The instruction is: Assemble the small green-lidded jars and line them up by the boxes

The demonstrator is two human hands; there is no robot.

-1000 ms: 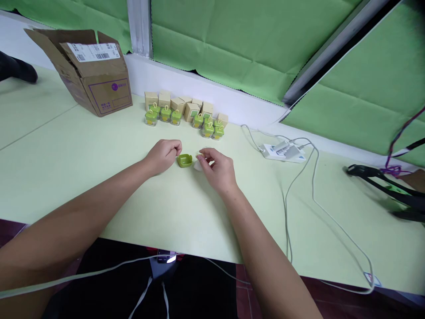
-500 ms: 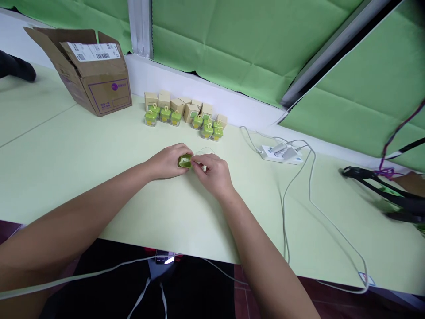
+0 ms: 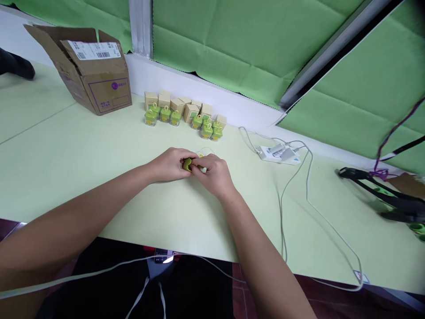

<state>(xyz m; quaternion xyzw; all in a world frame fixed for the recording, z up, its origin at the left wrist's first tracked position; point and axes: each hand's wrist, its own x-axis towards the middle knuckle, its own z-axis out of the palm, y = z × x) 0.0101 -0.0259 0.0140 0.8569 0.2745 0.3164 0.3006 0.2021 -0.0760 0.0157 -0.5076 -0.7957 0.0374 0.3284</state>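
Note:
My left hand [image 3: 170, 164] is closed around a small green lid [image 3: 187, 165], its hollow underside partly showing. My right hand [image 3: 214, 173] has its thumb and fingers pinched together at the lid's right edge; what lies between the fingertips is hidden. Just behind the right fingers is a clear thin-edged thing [image 3: 208, 149] with a bit of yellow near it, mostly covered by the hand. Farther back stand several small clear jars with green lids and pale loops [image 3: 175, 118], in two clusters.
Several small cardboard boxes [image 3: 151, 98] line the wall behind the jars. A large open carton [image 3: 109, 91] stands at the back left. At the right lie a white power strip [image 3: 279, 154] with cables and a black strap-like object [image 3: 381, 190]. A dark sleeve [image 3: 16, 64] shows at far left.
The lid has turned and shifted slightly right, so less of its hollow shows. My left fingers have come over it and both hands are closer together.

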